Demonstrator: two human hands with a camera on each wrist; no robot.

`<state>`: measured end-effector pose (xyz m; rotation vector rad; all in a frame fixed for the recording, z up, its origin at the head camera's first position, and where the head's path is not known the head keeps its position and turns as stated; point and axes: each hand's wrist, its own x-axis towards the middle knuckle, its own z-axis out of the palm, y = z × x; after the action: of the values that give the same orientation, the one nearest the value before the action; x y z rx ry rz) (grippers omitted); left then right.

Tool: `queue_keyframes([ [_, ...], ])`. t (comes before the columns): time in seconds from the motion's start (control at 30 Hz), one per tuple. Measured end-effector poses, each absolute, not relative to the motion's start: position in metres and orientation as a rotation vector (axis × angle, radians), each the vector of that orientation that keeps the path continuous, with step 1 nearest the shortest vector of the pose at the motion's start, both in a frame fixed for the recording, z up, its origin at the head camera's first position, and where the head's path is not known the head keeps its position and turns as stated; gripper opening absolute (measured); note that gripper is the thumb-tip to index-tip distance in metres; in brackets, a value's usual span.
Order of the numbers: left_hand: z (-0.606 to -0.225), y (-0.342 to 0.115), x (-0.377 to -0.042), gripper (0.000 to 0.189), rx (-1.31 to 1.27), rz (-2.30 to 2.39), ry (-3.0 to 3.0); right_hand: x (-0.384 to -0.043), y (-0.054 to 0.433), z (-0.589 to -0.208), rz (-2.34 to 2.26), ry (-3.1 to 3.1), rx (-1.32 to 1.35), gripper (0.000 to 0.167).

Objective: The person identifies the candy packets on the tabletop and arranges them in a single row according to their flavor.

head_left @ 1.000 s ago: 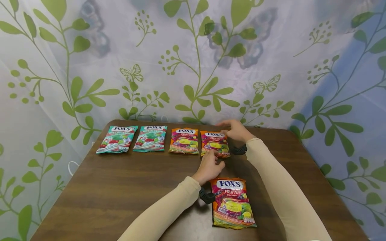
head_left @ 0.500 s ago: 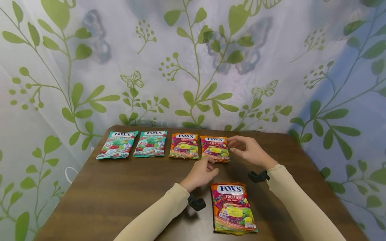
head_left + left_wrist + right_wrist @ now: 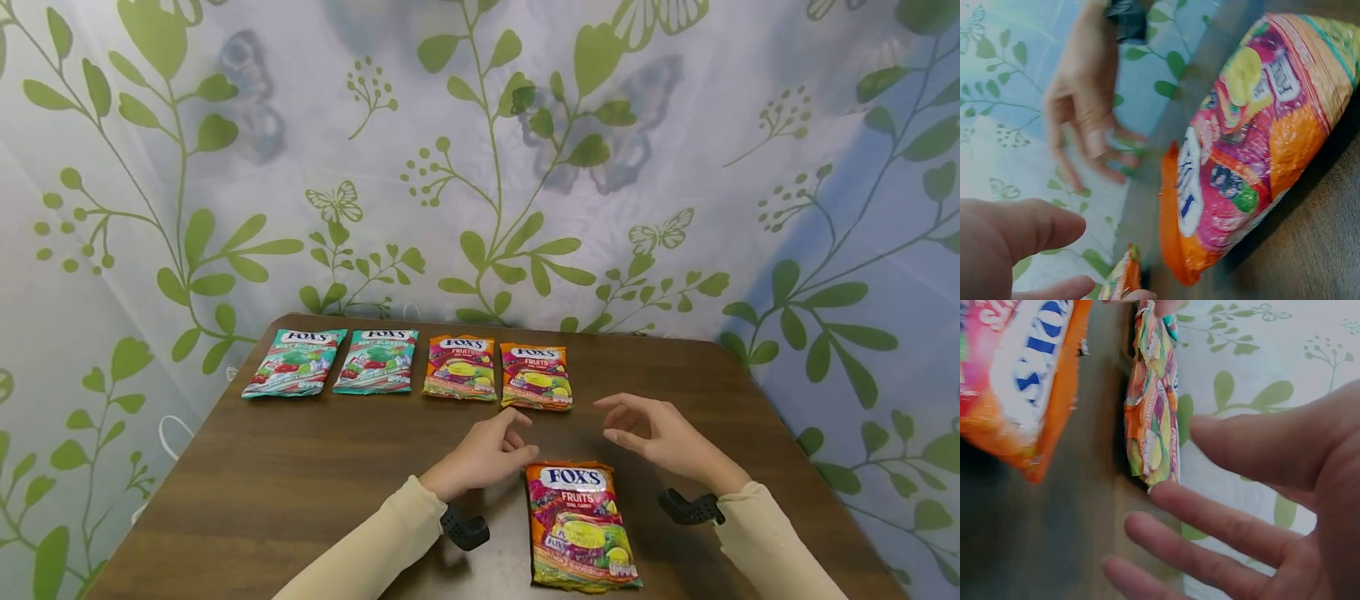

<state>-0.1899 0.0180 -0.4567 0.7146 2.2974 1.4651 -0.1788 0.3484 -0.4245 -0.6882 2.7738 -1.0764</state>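
Candy bag (image 3: 580, 527), the fruit kind, is laid flat on the worktop (image 3: 300, 483) near the front edge, between the two hands and touched by neither. At the far edge, two mint bags (image 3: 294, 362) and two fruit bags (image 3: 536, 376) are set in a row. Since a second ago, both hands have been drawn back from that row. The left hand (image 3: 480, 457) is held released, fingers loosely bent, just left of the near bag. The right hand (image 3: 660, 437) is held released, fingers spread, just right of it.
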Motion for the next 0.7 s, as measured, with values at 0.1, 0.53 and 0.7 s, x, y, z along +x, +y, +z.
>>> queue_keyframes([
  [0.1,-0.451,0.01,-0.185,0.045,0.69,1.484,2.263,-0.162,0.354,-0.429,-1.104,2.744,-0.65,0.044],
  [0.53,-0.458,-0.012,-0.165,0.048,0.669,1.585,1.991,-0.109,0.371,-0.45,-1.413,2.473,-0.453,0.059],
  [0.7,-0.467,-0.011,-0.158,0.045,0.645,1.624,1.875,-0.099,0.373,-0.459,-1.517,2.289,-0.391,0.056],
])
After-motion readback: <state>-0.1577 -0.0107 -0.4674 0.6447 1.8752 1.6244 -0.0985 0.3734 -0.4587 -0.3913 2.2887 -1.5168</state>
